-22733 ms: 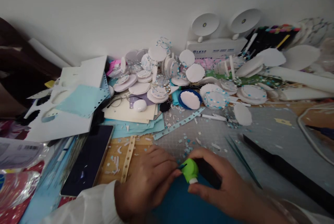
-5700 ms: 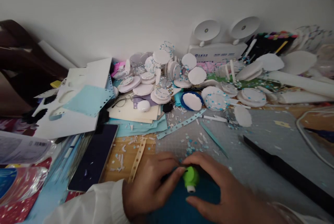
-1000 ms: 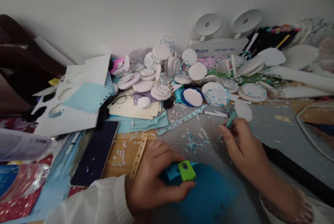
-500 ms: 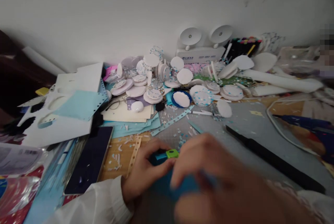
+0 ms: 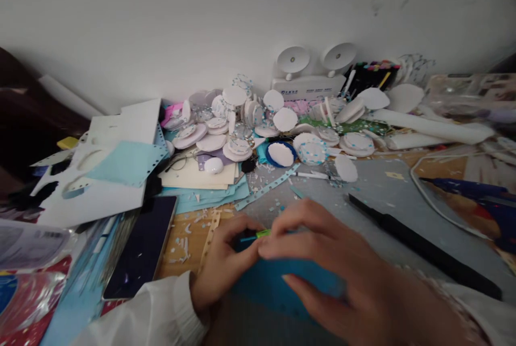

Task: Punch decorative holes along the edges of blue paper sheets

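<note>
Right up close, a white sleeve (image 5: 141, 311) can be seen on the left, and both hands are worked in tight together. A blue sheet (image 5: 278, 281) is tucked under them, its long side running more or less left to right, with a few dark spots along the near edge.

The bit that matters most: the small green punch (image 5: 263, 233) is caught right between the hands, just past the sheet's far edge. It's closer to the left hand (image 5: 226, 260), which is curled round in a C; the punch looks to be pinched there by thumb and index finger, though the grip is half covered. From there the visible sliver points rightward, straight under the fingertips of the right hand (image 5: 334, 260). That one's pretty blurry: thumb and fingers are parted, with the sheet showing in the gap. Whether the punch is actually being pressed by those fingertips can't be told.

A bit further out, a phone (image 5: 141, 249) is parked to the left and a long black tool (image 5: 423, 249) is laid slantwise on the grey mat (image 5: 387, 190). Behind that, white discs (image 5: 237, 148) are heaped up, backed by a two-headed lamp (image 5: 310, 85) against the wall (image 5: 181, 29).
</note>
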`<state>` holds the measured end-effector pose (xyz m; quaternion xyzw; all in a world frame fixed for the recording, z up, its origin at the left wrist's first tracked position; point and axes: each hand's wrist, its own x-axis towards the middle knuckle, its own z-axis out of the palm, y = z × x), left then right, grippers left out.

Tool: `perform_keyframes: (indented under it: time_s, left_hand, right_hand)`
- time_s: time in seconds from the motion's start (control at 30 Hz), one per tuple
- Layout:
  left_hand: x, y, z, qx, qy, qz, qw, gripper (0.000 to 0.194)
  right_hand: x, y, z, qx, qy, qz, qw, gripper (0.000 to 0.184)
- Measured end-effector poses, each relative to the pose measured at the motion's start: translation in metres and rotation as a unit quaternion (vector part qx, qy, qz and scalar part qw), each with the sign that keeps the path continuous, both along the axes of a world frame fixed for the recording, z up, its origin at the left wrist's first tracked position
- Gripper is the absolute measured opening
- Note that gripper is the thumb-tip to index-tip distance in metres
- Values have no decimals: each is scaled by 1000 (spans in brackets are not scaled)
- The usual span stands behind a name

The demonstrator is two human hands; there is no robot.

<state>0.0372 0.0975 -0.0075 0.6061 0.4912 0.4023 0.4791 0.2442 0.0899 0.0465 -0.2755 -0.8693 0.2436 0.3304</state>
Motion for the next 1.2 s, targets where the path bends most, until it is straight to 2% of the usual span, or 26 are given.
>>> perform_keyframes:
  time_s: [0.1,0.23,0.33,0.43,0.5,0.6,0.7,0.83,0.97,1.07,1.2]
  left_hand:
    - [0,-1,-2,-11,-6,0,1000,22]
    - [-2,-2,-6,-5,-17,-27,999,25]
    - [-2,-2,-5,36,14,-55,998,30]
    - [-1,-2,-2,84,58,-60,993,30]
    - [-1,-2,-1,95,73,-49,992,30]
    - [0,-2,-2,89,85,-36,992,30]
    - [2,-3,-4,94,96,-28,990,28]
    - [2,-5,-5,124,129,-14,984,34]
    - [2,-8,-7,132,159,-23,978,31]
    - [1,-10,-9,127,150,-38,980,19]
    - [1,-11,-10,155,159,-45,974,19]
  right_hand:
    - [-11,16,-22,-24,-36,1,999,49]
    - [-13,22,-47,-91,-22,-23,995,30]
    - [-7,23,-51,-151,17,-36,988,24]
    - [3,23,-54,-212,26,-77,974,29]
    - [8,21,-58,-243,22,-111,963,36]
    - [10,18,-59,-267,19,-113,957,39]
    - [8,14,-57,-258,20,-112,960,34]
    - [6,11,-57,-178,5,-153,972,36]
    - [8,10,-61,-114,-20,-123,986,32]
    - [9,11,-64,-121,-33,-136,983,34]
    - [9,12,-66,-156,-37,-156,975,37]
